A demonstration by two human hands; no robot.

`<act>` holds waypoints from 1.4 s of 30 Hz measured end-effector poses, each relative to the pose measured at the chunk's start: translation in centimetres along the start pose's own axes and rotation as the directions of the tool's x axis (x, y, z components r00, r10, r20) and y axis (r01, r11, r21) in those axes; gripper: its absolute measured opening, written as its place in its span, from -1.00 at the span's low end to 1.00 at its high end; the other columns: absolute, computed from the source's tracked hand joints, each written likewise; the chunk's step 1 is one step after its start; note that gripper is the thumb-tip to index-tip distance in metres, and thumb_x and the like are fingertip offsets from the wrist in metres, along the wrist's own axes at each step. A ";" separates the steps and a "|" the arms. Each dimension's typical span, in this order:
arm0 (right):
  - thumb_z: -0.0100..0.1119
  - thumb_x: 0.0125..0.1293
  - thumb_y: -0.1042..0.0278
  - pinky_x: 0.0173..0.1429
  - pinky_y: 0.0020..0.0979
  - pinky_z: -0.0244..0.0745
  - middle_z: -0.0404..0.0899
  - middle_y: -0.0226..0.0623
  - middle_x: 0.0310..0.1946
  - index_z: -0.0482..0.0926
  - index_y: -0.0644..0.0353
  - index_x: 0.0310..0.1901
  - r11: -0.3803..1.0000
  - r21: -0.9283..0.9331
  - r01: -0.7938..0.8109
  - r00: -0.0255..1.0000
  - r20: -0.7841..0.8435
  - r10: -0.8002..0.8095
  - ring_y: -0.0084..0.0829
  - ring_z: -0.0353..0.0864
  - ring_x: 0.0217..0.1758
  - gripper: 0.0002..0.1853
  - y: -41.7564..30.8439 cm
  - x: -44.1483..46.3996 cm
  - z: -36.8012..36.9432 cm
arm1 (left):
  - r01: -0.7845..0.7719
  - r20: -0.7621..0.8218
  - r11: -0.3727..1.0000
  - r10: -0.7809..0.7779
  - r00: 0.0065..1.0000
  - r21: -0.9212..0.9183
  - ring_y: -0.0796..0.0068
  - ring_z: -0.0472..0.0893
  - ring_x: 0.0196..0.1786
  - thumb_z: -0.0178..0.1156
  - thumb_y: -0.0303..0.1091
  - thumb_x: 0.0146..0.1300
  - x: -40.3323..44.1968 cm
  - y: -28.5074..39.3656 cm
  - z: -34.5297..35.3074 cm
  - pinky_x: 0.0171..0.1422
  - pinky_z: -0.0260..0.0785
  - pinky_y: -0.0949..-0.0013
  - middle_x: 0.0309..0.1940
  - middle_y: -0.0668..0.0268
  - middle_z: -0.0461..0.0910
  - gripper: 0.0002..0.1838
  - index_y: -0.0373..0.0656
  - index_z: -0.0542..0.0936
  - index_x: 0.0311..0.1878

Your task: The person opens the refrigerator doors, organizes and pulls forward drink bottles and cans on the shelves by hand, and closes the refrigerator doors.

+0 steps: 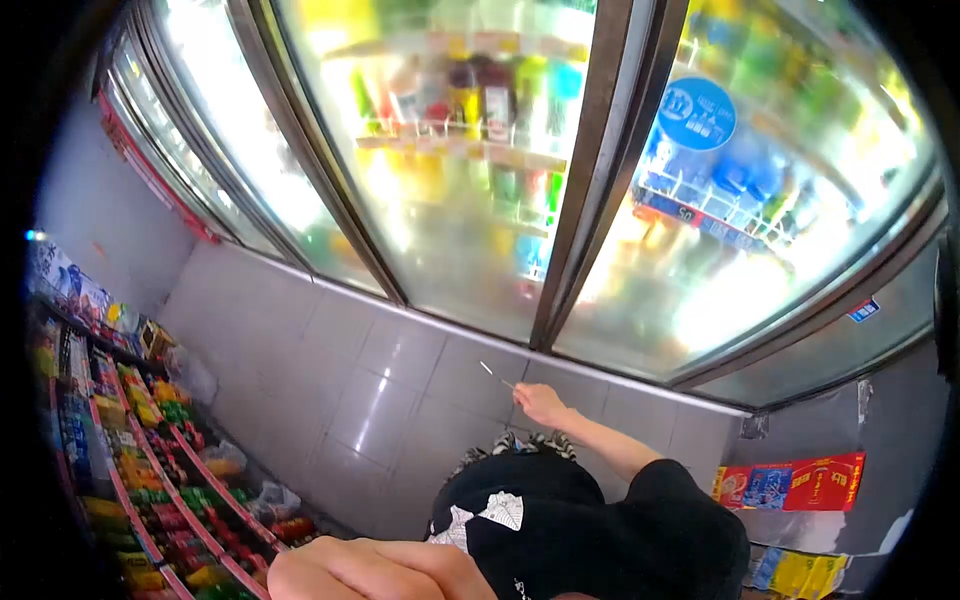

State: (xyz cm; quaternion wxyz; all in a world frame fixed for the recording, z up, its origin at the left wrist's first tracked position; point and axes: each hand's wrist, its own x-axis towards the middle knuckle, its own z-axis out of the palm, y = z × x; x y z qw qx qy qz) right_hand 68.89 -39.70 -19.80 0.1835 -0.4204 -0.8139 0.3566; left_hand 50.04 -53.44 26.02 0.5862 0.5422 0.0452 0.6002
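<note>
My right hand point(540, 404) is stretched out low over the floor, its fingers closed on a thin stick point(487, 369) with a pale tip. The stick points away to the upper left, towards the glass doors. Very near the camera, at the bottom edge, my left hand point(370, 572) shows as curled fingers; whatever they hold, if anything, is hidden. My black shirt point(540, 480) with a white print lies between the two hands.
Tall glass-doored coolers point(450, 250) with drinks stand ahead, a round blue sticker point(697, 113) on one door. Grey floor tiles point(300, 380) lie below them. Shelves of packaged goods point(160, 470) line the left. A red poster point(822, 484) is at right.
</note>
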 end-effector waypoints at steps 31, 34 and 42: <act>-0.13 0.32 0.22 -0.29 -0.15 0.46 0.58 -0.15 -0.52 0.48 0.15 -0.35 0.989 -0.151 0.008 0.999 -0.029 -0.013 -0.16 0.63 -0.41 -0.76 -6.7 -0.2 8.1 | -0.382 -0.003 0.887 0.396 0.918 0.259 0.42 0.40 -0.45 0.40 -0.38 0.08 -10.7 12.4 -3.6 -0.48 0.26 0.43 -0.44 0.29 0.54 -0.86 -0.23 0.67 -0.36; -0.14 0.34 0.21 -0.30 -0.19 0.48 0.57 -0.15 -0.52 0.50 0.19 -0.35 0.992 -0.007 -0.122 0.989 0.084 0.122 -0.18 0.62 -0.44 -0.73 -5.6 0.8 8.8 | -0.432 0.079 0.851 0.429 0.900 0.300 0.40 0.42 -0.38 0.41 -0.38 0.07 -12.5 12.5 -3.1 -0.39 0.29 0.42 -0.33 0.26 0.58 -0.78 -0.23 0.67 -0.22; 0.01 0.36 0.32 -0.36 -0.26 0.46 0.57 -0.21 -0.58 0.51 0.22 -0.35 0.994 0.071 0.086 0.914 0.392 -0.107 -0.34 0.62 -0.53 -0.81 -6.2 3.8 11.7 | 0.066 -0.648 0.846 0.351 0.676 0.529 0.42 0.46 -0.43 0.30 -0.35 0.13 -19.4 8.1 -3.4 -0.38 0.31 0.35 -0.52 0.32 0.49 -0.76 -0.19 0.46 -0.53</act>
